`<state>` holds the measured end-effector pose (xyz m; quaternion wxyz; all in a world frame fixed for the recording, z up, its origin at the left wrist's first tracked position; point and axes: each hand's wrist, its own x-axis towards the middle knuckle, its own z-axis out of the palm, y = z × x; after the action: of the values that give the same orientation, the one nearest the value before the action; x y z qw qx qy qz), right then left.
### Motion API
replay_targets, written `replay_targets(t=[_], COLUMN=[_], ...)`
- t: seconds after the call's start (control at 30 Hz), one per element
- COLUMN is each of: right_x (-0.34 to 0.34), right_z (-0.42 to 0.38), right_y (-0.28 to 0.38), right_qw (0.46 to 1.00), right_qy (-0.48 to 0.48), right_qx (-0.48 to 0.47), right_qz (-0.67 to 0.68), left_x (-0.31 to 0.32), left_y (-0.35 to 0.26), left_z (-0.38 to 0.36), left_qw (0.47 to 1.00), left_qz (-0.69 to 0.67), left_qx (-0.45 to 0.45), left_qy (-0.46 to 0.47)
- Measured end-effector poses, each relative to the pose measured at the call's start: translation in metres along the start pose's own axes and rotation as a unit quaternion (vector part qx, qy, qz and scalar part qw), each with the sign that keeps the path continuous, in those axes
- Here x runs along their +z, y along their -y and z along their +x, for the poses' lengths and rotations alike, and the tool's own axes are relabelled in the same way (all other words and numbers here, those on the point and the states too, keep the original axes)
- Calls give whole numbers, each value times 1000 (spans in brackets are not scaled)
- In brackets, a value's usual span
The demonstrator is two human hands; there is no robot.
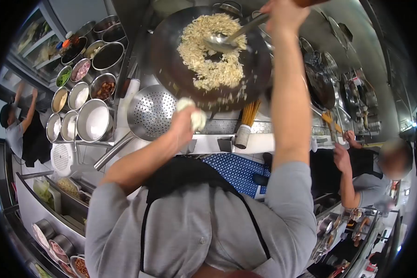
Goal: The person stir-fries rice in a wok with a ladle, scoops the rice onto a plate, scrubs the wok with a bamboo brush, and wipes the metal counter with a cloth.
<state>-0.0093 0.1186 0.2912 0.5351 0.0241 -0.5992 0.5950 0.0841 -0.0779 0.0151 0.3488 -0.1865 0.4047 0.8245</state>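
My left hand [183, 124] is closed around a pale folded cloth [199, 119] at the near rim of a large dark wok [166, 55]. Fried rice [220, 76] with light yellow bits lies in the wok, and loose grains are scattered toward its near edge. With fingers wrapped round its handle, my right hand [287, 15] holds a metal ladle [222, 42] from the upper right. The ladle's bowl rests among the rice. The wok's grip under the cloth is hidden.
A perforated strainer [152, 110] lies left of the wok, its handle pointing toward me. A bamboo wok brush [250, 113] stands near the front edge. Metal containers [93, 121] of ingredients fill the left side. Co-workers stand at right [368, 178] and far left [30, 125].
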Motion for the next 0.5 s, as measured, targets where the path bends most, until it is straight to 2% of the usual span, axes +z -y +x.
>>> replay_targets(t=[0.03,0.07,0.1,0.13,0.2,0.27,0.3,0.33,0.37,0.4,0.43,0.5], right_x=[3,10,5,-5,-12,7,-5,-11,-17,-25,-31,-49], right_z=[12,17,21,24,-3,-47,-57,-56,-56,-64,-77,-110], right_y=[28,56,76,85,96,47,10,-13,4,27,44,67], right_qw=[997,993,994,994,988,988,994,994,961,897,856,727], right_qy=[-1,-35,13,51,49,-27,32,90,239,381,483,632], right_qx=[76,95,98,96,143,126,72,12,-3,-14,4,-68], right_qz=[-31,-64,-50,-22,2,-88,-74,-58,-143,-221,-183,-260], left_x=[4,10,-7,48,75,53,36,14,2,-4,4,17], left_y=[-8,-23,-13,-49,-80,-46,-21,1,11,16,5,-3], left_z=[-36,-61,-41,-75,-45,6,36,52,33,16,16,-3], left_qw=[999,996,991,995,995,998,999,998,999,999,1000,999], left_qz=[-4,-5,-34,31,23,31,38,21,28,34,13,-31], left_qx=[-40,-80,-98,-91,-90,-42,-16,-3,-12,-21,-10,-9], left_qy=[16,33,81,-26,29,18,15,53,35,14,24,32])
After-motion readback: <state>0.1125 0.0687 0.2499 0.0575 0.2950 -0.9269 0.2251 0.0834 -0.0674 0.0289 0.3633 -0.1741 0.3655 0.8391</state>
